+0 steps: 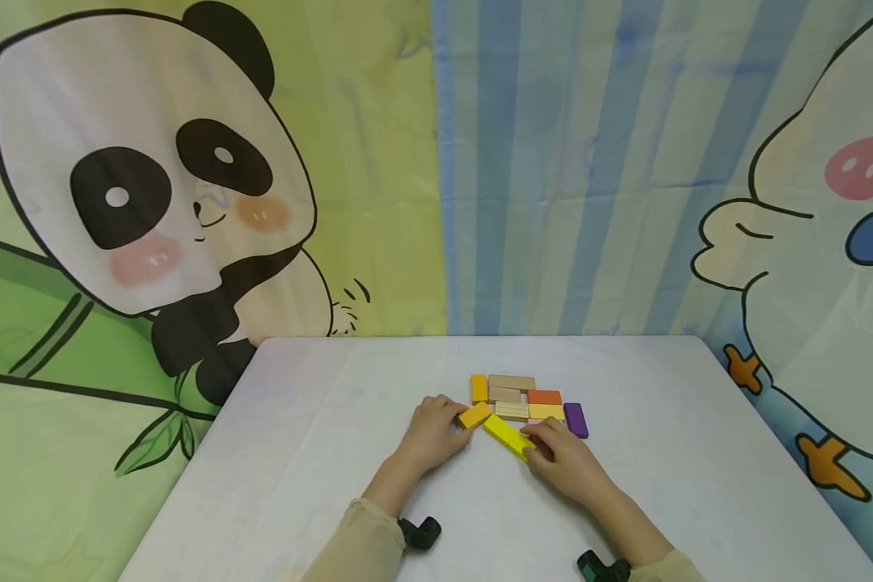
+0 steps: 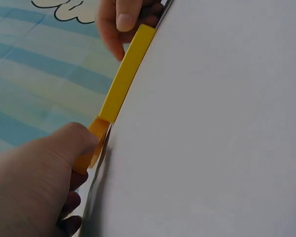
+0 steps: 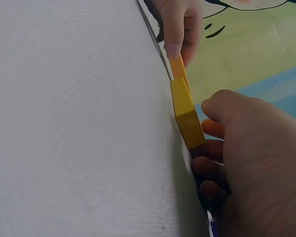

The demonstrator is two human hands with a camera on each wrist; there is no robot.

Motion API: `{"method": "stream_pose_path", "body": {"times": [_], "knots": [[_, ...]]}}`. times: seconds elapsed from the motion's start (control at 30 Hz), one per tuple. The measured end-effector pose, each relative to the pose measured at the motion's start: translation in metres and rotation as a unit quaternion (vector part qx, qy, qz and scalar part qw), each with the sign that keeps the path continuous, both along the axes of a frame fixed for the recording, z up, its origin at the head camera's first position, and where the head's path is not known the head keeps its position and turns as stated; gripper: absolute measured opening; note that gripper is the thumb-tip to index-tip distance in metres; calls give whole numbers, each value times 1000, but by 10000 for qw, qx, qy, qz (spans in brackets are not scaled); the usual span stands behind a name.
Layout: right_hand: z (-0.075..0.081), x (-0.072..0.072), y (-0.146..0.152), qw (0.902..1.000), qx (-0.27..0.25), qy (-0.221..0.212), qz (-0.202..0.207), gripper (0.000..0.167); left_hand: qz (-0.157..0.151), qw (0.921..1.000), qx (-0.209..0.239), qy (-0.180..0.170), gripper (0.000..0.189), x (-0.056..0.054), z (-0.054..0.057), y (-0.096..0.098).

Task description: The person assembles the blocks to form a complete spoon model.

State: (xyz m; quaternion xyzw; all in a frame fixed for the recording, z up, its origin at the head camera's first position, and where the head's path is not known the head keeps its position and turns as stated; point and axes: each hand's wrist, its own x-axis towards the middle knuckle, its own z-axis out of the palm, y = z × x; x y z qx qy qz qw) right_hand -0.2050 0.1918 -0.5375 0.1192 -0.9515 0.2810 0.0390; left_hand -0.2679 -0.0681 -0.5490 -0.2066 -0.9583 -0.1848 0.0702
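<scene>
Left hand (image 1: 432,430) is pinching an amber rectangular block (image 1: 475,415), towards the table's (image 1: 349,388) far edge. A longer yellow block (image 1: 508,437) is apparently touching it, slanting towards the near right corner. Right hand (image 1: 566,462) is curling about that end; firm hold cannot be confirmed. Arranging is seemingly proceeding; the next move is probably requiring careful squaring.

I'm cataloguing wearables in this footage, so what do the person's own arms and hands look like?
The left hand and right hand show no gloves. The left sleeve and right sleeve are plain pale beige. The left wrist device is small and black; the right wrist device is black too, with a greenish patch. No cables show.
</scene>
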Motion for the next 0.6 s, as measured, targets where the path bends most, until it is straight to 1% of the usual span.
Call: {"method": "stream_pose_path", "body": {"times": [0.03,0.1,0.23,0.33,0.4,0.47,0.53,0.6], "knots": [[0,0,0,10000,6,20,10,30,-27,9999,62,-81,41,-2,0,-4],[-1,0,0,10000,15,55,30,29,-114,9990,278,-344,41,-6,3,-13],[-1,1,1,9999,-12,101,34,28,-349,9947,603,-758,41,-12,9,-33],[-1,1,1,10000,4,76,21,28,-557,9906,800,-965,38,-15,12,-47],[-1,1,1,10000,27,46,12,28,-608,9872,943,-1136,36,-16,13,-54],[0,0,0,10000,70,34,9,28,-598,9844,1031,-1297,34,-15,12,-60],[0,0,0,10000,91,23,13,28,-599,9831,1066,-1361,33,-15,10,-64],[1,0,0,9999,101,27,32,28,-636,9835,1081,-1304,32,-14,8,-66]]}}
